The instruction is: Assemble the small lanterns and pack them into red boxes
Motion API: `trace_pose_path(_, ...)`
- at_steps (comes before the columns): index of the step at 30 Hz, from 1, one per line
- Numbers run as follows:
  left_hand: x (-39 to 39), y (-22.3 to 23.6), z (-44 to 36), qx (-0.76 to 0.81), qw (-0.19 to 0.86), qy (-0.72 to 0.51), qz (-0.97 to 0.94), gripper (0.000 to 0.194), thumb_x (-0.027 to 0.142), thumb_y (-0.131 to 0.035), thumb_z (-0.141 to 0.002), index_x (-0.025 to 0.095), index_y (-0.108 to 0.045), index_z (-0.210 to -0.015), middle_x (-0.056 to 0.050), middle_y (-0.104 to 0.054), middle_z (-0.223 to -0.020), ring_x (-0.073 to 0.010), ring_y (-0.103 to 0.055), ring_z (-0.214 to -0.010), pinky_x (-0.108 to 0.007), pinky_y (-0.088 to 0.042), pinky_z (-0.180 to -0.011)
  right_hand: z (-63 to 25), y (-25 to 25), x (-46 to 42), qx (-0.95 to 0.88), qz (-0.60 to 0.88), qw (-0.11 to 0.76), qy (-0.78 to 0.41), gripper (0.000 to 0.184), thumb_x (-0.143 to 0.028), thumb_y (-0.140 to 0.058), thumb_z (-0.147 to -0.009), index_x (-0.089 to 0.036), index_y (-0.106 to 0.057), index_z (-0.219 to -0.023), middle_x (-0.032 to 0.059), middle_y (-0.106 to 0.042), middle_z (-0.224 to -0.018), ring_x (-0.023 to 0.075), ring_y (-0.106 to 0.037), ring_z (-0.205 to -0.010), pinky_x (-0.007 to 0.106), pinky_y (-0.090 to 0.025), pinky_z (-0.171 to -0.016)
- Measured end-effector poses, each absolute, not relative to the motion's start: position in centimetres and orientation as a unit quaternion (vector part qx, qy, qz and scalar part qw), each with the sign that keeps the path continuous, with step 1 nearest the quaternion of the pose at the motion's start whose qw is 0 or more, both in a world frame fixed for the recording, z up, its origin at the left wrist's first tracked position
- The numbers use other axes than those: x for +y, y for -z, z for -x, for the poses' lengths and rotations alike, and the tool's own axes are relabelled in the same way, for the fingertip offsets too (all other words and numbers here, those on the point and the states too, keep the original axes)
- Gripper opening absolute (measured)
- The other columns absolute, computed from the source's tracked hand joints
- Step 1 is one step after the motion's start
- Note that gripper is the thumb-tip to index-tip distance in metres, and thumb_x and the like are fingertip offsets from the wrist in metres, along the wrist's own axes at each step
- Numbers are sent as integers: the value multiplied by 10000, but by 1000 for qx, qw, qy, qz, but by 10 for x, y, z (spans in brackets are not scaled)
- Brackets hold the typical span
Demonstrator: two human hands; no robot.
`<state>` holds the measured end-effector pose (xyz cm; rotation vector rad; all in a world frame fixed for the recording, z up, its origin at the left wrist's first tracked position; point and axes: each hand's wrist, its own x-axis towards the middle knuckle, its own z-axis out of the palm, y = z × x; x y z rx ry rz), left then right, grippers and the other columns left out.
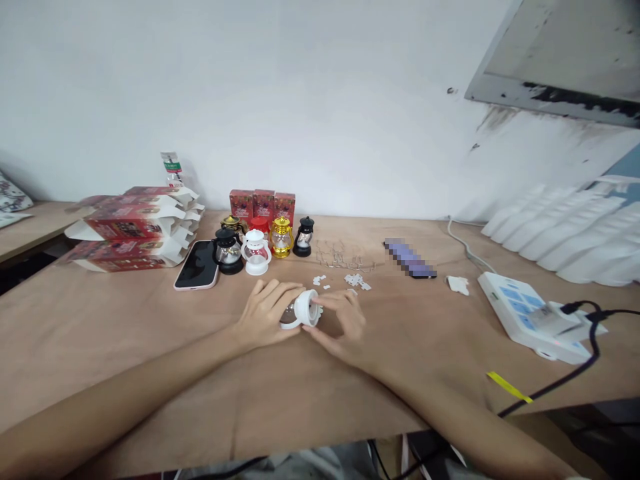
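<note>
A small white lantern (305, 309) lies on its side between my hands, its base turned to the right. My left hand (267, 311) is closed around its clear body. At the base, my right hand (345, 325) grips the rim with thumb and fingertips; whether a small part is also in those fingers is hidden. Small white pieces (356, 281) and thin wire pieces (340, 257) lie just beyond my hands. Behind them to the left stand another white lantern (257, 253), a black lantern (229, 252), a gold lantern (281, 238) and a second black lantern (303, 237).
Flattened-open red boxes (133, 223) are stacked at the left, beside a phone (197, 265). Upright red boxes (263, 204) stand near the wall. To the right are another phone (409, 259), a white power strip (530, 317) with cables, and stacked white forms (575, 233).
</note>
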<state>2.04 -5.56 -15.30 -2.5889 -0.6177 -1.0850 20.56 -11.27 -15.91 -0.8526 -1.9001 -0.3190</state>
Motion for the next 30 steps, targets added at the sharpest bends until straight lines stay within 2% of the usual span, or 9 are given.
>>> trace_pose_path(7,-54,154,-18,-201,143,415,876,360,354,-580,-808,147,-483,-1086,-129,-637,-1078,-215,-580,-881,-318,-330,-687,-210,159,-109,-782,381,487,79,191,-256,-632,-787,-209,-536,-945,66,-600,-918,203,-562,-867,363,-450,-754)
trace_pose_path(11,-54,154,-17,-191,155,447,860,323,354,-593,-814,162,-479,-1048,-119,-645,-1027,-202,-582,-842,-316,-328,-691,-212,161,-109,-790,387,473,58,120,-253,-631,-781,-219,-531,-840,58,-581,-938,204,-551,-892,372,-434,-783)
trace_pose_path(15,-54,152,-17,-184,162,435,867,248,342,-561,-843,169,-494,-1008,-89,-664,-966,-189,-576,-791,-312,-312,-669,-212,163,-107,-788,376,486,50,163,-233,-625,-785,-220,-513,-903,55,-577,-934,195,-549,-878,362,-437,-769)
trace_pose_path(22,-54,152,-16,-184,161,427,870,244,360,-542,-852,166,-518,-999,-83,-677,-952,-186,-581,-781,-321,-300,-670,-212,163,-105,-786,375,491,36,202,-237,-606,-795,-221,-501,-966,55,-590,-932,201,-566,-870,358,-440,-746)
trace_pose_path(30,-55,150,-17,-196,167,409,875,227,359,-528,-856,171,-544,-982,-79,-686,-945,-182,-575,-754,-332,-291,-658,-216,165,-103,-790,391,472,30,189,-284,-636,-783,-221,-535,-931,57,-583,-959,207,-556,-914,370,-443,-799)
